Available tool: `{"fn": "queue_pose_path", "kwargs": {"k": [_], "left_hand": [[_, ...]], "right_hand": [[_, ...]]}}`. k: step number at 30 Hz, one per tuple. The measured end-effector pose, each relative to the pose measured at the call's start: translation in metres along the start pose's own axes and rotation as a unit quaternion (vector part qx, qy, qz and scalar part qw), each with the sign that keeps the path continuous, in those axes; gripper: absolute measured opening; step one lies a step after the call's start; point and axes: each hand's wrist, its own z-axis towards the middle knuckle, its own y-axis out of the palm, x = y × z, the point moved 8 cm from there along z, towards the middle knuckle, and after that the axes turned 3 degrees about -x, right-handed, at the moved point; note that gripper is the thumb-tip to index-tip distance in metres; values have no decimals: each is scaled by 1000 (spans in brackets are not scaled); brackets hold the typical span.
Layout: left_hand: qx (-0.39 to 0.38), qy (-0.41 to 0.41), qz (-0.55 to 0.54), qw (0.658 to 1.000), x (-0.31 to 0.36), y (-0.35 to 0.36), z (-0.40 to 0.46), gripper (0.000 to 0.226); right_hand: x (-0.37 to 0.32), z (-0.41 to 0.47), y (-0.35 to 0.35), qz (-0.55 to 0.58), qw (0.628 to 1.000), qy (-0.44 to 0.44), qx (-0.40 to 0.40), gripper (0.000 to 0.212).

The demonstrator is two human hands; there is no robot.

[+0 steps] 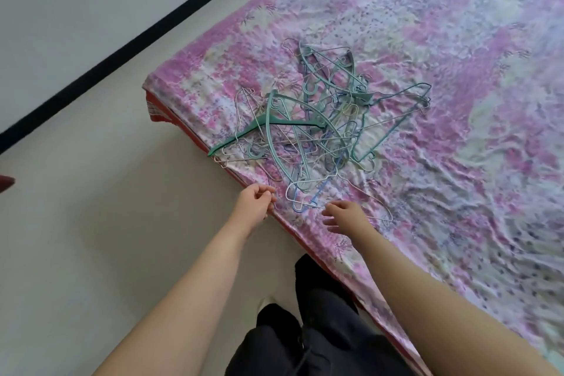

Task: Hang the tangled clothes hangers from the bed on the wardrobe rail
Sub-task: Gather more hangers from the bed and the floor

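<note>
Fingers (268,197) of our left hand (254,203) curl narrowly at the near edge of the bed (457,162), and a thin wire from the hanger pile seems to run up to them; we cannot tell whether they actually pinch it. Our right hand (346,215) hovers over the bed just inside that same edge, fingers spread loosely and holding nothing, with its fingertips just beside a white wire hanger (360,201) and a blue wire hanger (305,201).

We locate the tangled hangers (320,119) on the bed, toward its near-left corner. This pile mixes thin wire hangers in white, blue and teal with a few broader teal plastic ones. One teal plastic hanger (268,128) lies at the pile's left side, its end reaching past the bed edge. Both hands sit at the end of the pile nearest us.

We see a pink and lilac floral sheet (503,70) covering the bed, with a pale floor (91,207) beside the bed.
</note>
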Motion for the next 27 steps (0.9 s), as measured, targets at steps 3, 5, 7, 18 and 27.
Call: {"fn": "queue_pose_path", "kwargs": {"k": [3,5,7,18,27], "left_hand": [[5,-20,9,1000,17,22,33,17],[1,-35,21,999,24,37,53,18],[1,-52,37,998,25,51,74,18],[63,-136,77,986,-24,76,161,17],[47,-158,54,985,-18,119,213,14]], "right_hand": [[1,50,-26,83,995,48,-11,14],[4,80,-33,183,977,98,-43,12],[7,109,-38,261,953,141,-64,36],[59,227,-41,252,924,280,-70,64],[53,300,-67,255,938,184,148,120]]}}
